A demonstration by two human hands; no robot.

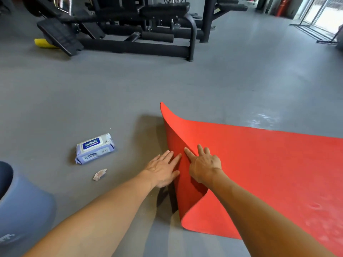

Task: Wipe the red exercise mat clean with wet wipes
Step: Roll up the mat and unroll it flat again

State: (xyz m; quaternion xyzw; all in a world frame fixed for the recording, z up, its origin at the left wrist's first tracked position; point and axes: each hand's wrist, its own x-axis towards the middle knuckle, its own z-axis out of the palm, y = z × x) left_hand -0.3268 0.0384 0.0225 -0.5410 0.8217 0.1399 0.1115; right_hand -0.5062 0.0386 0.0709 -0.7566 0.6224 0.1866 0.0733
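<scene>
Grey floor (92, 93), smooth, with a shiny patch at right. Black gym machine (130, 28) along the far side: padded seat, foam rollers, angled footplate at its left end. Yellow object (43, 43) on the floor, partly hidden behind the footplate, can't tell what it is. Glass doors (323, 13) top right, bright outside. Red cylinder (283, 6) near the doors, blurred. Blue-grey clothed knee (22, 206) bottom left.

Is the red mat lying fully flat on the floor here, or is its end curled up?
Curled up at the near-left end. The red mat lies flat further right, but its end edge rises off the floor, with the left hand and right hand pressing there.
</scene>
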